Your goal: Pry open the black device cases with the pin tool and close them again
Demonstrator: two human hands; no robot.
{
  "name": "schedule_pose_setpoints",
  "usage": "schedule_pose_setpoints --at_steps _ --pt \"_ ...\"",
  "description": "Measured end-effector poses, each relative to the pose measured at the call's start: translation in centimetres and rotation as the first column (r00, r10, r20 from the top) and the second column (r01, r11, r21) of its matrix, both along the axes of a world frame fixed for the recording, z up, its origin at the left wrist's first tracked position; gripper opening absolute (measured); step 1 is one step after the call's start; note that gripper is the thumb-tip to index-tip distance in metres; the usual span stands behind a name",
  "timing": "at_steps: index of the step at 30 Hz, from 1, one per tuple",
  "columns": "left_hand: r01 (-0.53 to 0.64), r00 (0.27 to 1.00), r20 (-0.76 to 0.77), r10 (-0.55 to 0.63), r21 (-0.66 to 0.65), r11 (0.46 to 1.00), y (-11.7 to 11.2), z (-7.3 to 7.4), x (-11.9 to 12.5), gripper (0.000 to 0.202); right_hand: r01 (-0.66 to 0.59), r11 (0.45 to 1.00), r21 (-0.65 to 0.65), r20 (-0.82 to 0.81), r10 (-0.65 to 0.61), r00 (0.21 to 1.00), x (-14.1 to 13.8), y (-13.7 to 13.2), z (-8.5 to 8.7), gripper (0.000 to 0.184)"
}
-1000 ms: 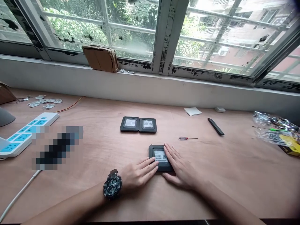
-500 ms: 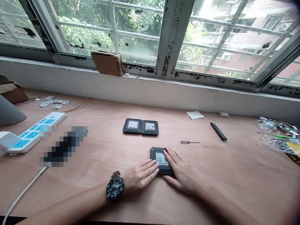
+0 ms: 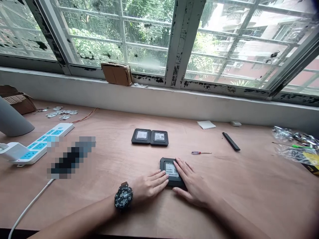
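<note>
A flat black solid-state drive [image 3: 171, 169] with a white printed label lies on the table between my hands. My left hand [image 3: 151, 186], with a dark watch at its wrist, rests its outstretched fingertips on the drive's lower left edge. Over the drive's right side lie the straight fingers of my right hand [image 3: 193, 184], its thumb spread apart near the lower edge. Both hands are open and flat, touching the drive without wrapping round it. Farther back, two similar drives, a left one [image 3: 141, 136] and a right one [image 3: 159, 137], sit side by side, labels up.
A small screwdriver [image 3: 201, 153] and a black bar [image 3: 231, 141] lie to the right. At far right are plastic bags [image 3: 290, 156]. A white power strip [image 3: 32, 162], a cable [image 3: 31, 207] and a blurred-out dark object [image 3: 72, 159] occupy the left. A window wall [image 3: 174, 99] bounds the back.
The view has shifted slightly, so the table and window sit a little lower in the picture. My hands stay on the drive in nearly the same pose.
</note>
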State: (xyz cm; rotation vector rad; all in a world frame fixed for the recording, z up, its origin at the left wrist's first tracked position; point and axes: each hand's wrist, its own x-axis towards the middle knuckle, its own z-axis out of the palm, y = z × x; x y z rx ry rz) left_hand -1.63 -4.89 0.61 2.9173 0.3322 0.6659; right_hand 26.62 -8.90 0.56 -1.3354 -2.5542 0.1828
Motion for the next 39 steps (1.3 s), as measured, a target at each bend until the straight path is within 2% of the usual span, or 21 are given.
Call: schedule_pose_setpoints --at_steps 3,5,7,10,12,14,17,19,21,23,24,26,28,31,36,39 --pt "0.006 1.000 -0.015 -0.005 0.043 0.999 0.5 0.4 -0.4 0.049 0.037 0.999 0.004 -0.120 -0.036 0.992 1.3 0.8 0.0 0.059" --pt "-0.050 0.999 -0.003 0.050 0.062 0.997 1.2 0.6 -0.7 0.040 0.181 0.983 0.001 -0.237 -0.176 0.956 2.6 1.8 0.0 0.043" --pt "-0.131 0.991 0.015 0.130 0.078 0.988 1.9 0.7 -0.9 0.037 0.341 0.939 0.044 -0.292 -0.315 0.903 4.2 3.1 0.0 0.041" --pt "-0.201 0.980 0.014 0.201 0.070 0.977 2.9 0.6 -1.0 0.060 0.424 0.885 0.191 -0.198 -0.388 0.900 6.6 5.2 0.1 0.042" --pt "-0.210 0.978 0.002 0.210 0.048 0.977 3.3 0.5 -0.8 0.076 0.412 0.880 0.236 -0.114 -0.395 0.911 7.8 6.2 -0.1 0.040" --pt "-0.214 0.977 0.003 0.214 0.045 0.976 3.2 0.3 -0.7 0.081 0.389 0.888 0.246 -0.082 -0.381 0.921 8.6 7.0 -0.4 0.038" --pt "-0.265 0.964 0.026 0.264 0.069 0.962 2.6 0.2 -0.3 0.080 0.378 0.882 0.282 -0.126 -0.356 0.926 8.7 7.4 -0.3 0.038" --pt "-0.311 0.950 0.044 0.309 0.078 0.947 2.1 0.1 0.3 0.078 0.410 0.856 0.317 -0.212 -0.357 0.910 8.1 7.3 0.4 0.038" --pt "-0.348 0.937 0.052 0.345 0.076 0.934 1.9 0.0 1.0 0.077 0.478 0.823 0.308 -0.364 -0.362 0.858 6.8 6.9 1.7 0.033" --pt "-0.360 0.933 0.046 0.358 0.067 0.930 1.9 0.0 1.6 0.077 0.531 0.820 0.213 -0.577 -0.333 0.746 5.0 6.4 3.0 0.028" --pt "-0.358 0.934 0.038 0.356 0.062 0.932 2.0 0.0 1.8 0.077 0.522 0.842 0.132 -0.697 -0.296 0.653 3.9 6.2 3.4 0.027" --pt "-0.348 0.938 0.020 0.347 0.052 0.936 2.3 0.1 1.9 0.076 0.390 0.921 0.002 -0.867 -0.193 0.460 1.8 5.9 3.8 0.023" --pt "-0.336 0.942 -0.001 0.337 0.044 0.941 2.7 0.4 1.5 0.074 0.265 0.963 -0.052 -0.926 -0.146 0.347 0.2 5.7 3.4 0.019" --pt "-0.338 0.941 -0.021 0.339 0.035 0.941 3.3 0.7 0.5 0.073 0.193 0.980 -0.056 -0.941 -0.116 0.318 -1.0 5.4 2.4 0.016" --pt "-0.357 0.933 -0.054 0.356 -0.008 0.934 3.8 0.6 -0.6 0.069 0.167 0.986 -0.020 -0.934 -0.078 0.350 -0.6 5.2 1.5 0.013" --pt "-0.345 0.937 -0.070 0.342 -0.048 0.937 3.9 0.3 -0.5 0.066 0.160 0.986 -0.039 -0.923 -0.097 0.372 -0.6 5.1 1.4 0.012"
